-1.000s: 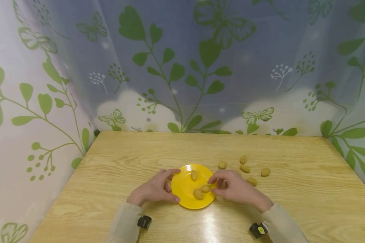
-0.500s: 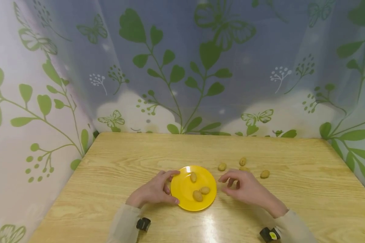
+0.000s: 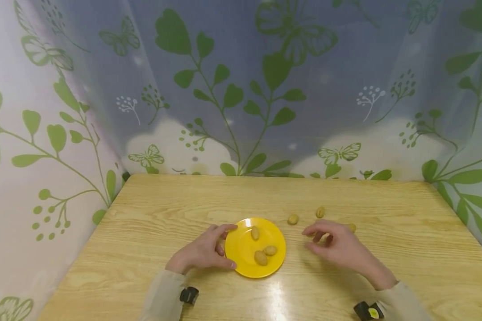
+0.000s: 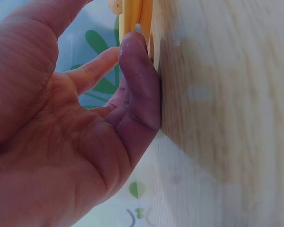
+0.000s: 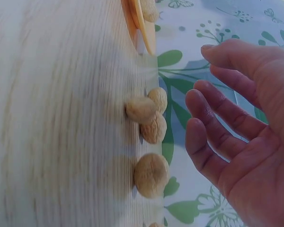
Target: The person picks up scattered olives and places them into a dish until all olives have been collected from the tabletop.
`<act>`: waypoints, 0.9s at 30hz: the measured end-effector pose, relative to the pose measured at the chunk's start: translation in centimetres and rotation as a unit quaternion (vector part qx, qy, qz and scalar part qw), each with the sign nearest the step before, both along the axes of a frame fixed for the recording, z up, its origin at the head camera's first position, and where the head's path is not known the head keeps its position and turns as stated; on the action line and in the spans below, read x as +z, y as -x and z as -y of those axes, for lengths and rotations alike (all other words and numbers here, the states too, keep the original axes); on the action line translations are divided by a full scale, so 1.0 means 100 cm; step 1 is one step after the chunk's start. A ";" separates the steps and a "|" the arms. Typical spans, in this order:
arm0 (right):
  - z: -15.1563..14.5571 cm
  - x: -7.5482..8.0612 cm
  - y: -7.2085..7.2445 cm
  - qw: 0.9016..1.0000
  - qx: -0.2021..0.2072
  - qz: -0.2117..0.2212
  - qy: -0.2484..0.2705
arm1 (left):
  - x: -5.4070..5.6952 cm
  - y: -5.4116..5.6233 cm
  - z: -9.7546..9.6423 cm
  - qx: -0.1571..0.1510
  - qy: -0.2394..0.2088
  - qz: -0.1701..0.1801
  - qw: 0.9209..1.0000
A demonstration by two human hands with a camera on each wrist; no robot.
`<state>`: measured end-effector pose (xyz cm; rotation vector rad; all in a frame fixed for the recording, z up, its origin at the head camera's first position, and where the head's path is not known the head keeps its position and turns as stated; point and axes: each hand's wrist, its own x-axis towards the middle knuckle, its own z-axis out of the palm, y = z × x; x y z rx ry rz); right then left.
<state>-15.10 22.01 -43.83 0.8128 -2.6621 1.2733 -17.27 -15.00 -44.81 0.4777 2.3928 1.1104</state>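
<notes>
A round yellow plate (image 3: 249, 267) lies on the table, with three tan, oval walnuts (image 3: 261, 257) on it. At its left side my left hand (image 3: 205, 249) holds the rim, thumb at the near edge and index finger at the far edge. The left wrist view shows a curled finger against the plate's edge (image 4: 138, 14). To the right of the plate, my right hand (image 3: 341, 245) hovers above the table, fingers loosely bent around nothing. In the right wrist view several wrinkled walnuts (image 5: 151, 175) sit beyond the fingertips. The head view has some of them hidden behind that hand.
One loose walnut (image 3: 292, 219) lies right of the plate, and another walnut (image 3: 320, 211) farther back. The wooden table (image 3: 164, 205) ends against a curtain (image 3: 241, 111) printed with leaves and butterflies. Each wrist wears a small black camera (image 3: 189, 295).
My right hand has moved from the plate's right rim rightward, to the loose walnuts, covering some of them. My left hand and the three walnuts on the plate have stayed in place.
</notes>
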 end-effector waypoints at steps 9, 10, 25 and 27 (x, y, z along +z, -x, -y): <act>-0.012 0.003 -0.005 1.000 -0.025 0.014 0.013 | 0.000 -0.001 0.001 -0.003 -0.004 -0.001 1.000; -0.014 0.002 -0.005 0.999 -0.029 0.014 0.011 | 0.000 -0.001 0.001 -0.003 -0.005 0.000 1.000; -0.035 -0.009 -0.004 0.995 -0.086 -0.057 -0.006 | 0.000 -0.001 0.001 0.004 0.004 0.000 1.000; -0.037 -0.010 -0.004 0.994 -0.094 -0.057 -0.010 | 0.000 0.000 0.000 0.003 0.005 -0.001 1.000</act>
